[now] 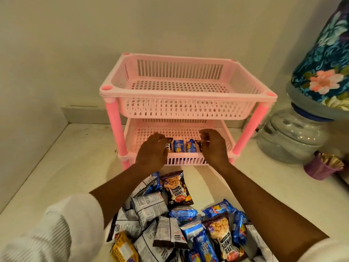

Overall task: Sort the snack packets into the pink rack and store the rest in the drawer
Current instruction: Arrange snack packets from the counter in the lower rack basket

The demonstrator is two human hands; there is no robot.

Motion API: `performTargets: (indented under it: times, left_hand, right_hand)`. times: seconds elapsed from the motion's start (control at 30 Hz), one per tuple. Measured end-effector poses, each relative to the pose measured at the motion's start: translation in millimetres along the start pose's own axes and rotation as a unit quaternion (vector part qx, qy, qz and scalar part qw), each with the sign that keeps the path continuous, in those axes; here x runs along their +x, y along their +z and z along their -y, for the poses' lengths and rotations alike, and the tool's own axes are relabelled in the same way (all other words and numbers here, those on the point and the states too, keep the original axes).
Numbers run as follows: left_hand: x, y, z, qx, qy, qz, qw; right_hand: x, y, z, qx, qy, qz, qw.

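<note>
The pink rack (pixel 188 95) has two tiers and stands on a white counter against the wall. Its top basket holds nothing. Along the front of the lower basket (pixel 181 133) stand two blue biscuit packets (pixel 178 146), with a dark packet at each end. My left hand (pixel 153 150) reaches into the lower basket, and its curled fingers hold the dark peanut packet (pixel 167 146) at the left end. My right hand (pixel 213 146) pinches the dark packet (pixel 198 143) at the right end. A pile of snack packets (pixel 179 220) lies between my forearms.
A clear water jar (pixel 290 137) with a floral cloth cover (pixel 328 59) stands right of the rack. In front of it is a purple cup (pixel 317 169) stuffed with sachets. Walls close off the back and left of the counter.
</note>
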State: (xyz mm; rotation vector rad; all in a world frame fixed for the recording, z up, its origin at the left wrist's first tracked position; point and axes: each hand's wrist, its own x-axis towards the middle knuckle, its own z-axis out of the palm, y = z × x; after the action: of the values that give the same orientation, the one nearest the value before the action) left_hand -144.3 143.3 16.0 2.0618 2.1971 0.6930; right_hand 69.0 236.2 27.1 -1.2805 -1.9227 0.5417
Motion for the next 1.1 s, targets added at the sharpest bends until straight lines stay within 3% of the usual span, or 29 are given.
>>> performTargets:
  times: [0.13, 0.23, 0.4, 0.63, 0.77, 0.87, 1.1]
  left_hand:
    - [-38, 3, -14, 0.013, 0.11, -0.073, 0.991]
    - [-68, 19, -18, -0.006, 0.144, -0.066, 0.987]
    - [-96, 48, -19, -0.042, 0.064, 0.092, 0.993]
    - [-81, 66, -28, 0.053, 0.027, 0.185, 0.981]
    - [-65, 73, -32, 0.103, -0.009, 0.275, 0.956]
    - [-58, 78, -32, 0.112, -0.014, 0.281, 0.953]
    - [-47, 84, -51, 0.167, -0.057, 0.245, 0.953]
  right_hand:
    - [-47, -13, -4, 0.021, -0.082, -0.031, 0.996]
    - [-82, -10, -12, -0.002, -0.117, -0.015, 0.993]
    - [-123, -1, -33, -0.038, -0.06, 0.096, 0.993]
    - [-142, -31, -78, -0.062, 0.019, 0.22, 0.973]
    - [-141, -48, -95, -0.083, 0.031, 0.347, 0.933]
    - [-140, -54, -101, -0.11, -0.009, 0.419, 0.901]
    - [-131, -51, -108, -0.186, -0.065, 0.422, 0.885]
